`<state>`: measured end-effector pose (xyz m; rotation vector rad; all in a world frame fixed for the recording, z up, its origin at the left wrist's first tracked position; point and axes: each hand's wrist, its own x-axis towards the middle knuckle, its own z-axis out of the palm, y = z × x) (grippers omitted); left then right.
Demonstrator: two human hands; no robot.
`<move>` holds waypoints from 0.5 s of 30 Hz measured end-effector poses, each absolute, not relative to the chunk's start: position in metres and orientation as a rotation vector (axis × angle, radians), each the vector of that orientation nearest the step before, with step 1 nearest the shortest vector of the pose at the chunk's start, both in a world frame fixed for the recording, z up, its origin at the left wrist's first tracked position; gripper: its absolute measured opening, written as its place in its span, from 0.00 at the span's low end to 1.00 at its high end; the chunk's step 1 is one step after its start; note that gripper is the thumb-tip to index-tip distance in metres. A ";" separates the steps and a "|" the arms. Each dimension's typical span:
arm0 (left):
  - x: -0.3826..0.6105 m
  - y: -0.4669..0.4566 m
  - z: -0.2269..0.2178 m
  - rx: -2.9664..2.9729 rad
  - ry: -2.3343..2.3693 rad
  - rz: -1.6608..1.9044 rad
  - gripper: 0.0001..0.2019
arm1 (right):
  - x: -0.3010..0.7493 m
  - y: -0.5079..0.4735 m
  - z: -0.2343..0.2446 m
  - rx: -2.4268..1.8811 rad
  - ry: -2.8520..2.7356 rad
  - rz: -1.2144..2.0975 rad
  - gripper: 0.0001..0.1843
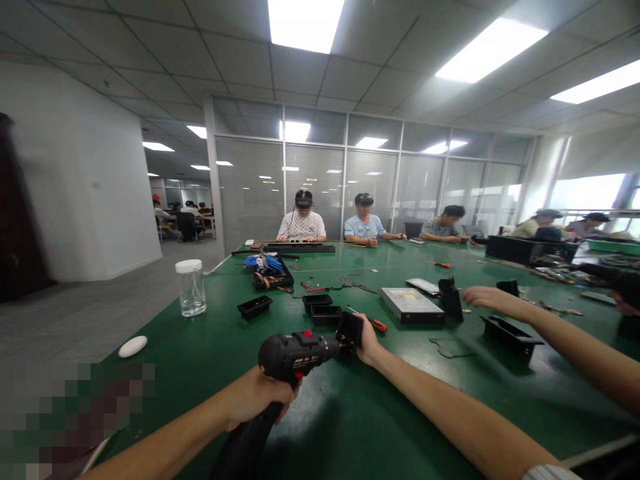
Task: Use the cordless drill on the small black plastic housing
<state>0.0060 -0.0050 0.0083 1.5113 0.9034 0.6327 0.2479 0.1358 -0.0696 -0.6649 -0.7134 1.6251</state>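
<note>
1. A left hand (267, 395), its fingers wrapped around the grip of a power drill (287, 355), points the tool's nose toward 3 o'clock, apparently to line it up with the workpiece.
2. At centre, a right hand (369, 341) grips a small black box (355, 328) above the green desk (200, 353), seemingly bracing it against the drill.
3. Around the box, a screwdriver (380, 327) at 3 o'clock, two black trays (326, 321) near 10 and a disc drive (413, 313) past 2 sit nearby, perhaps for easy reach.
4. The box hides most right fingers; whether the drill's tip touches it cannot be told.
5. The drill's base is cut off toward 7 o'clock. Toward 3, a co-worker's hand (493, 301) hovers, fingers extended, any contact unclear.
</note>
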 end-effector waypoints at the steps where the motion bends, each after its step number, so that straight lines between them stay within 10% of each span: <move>1: 0.006 -0.005 0.008 1.510 0.902 0.630 0.08 | 0.248 0.136 -0.070 -0.663 -0.712 1.630 0.15; 15: 0.007 -0.009 0.015 1.514 0.888 0.612 0.08 | 0.250 0.140 -0.074 -0.663 -0.694 1.637 0.13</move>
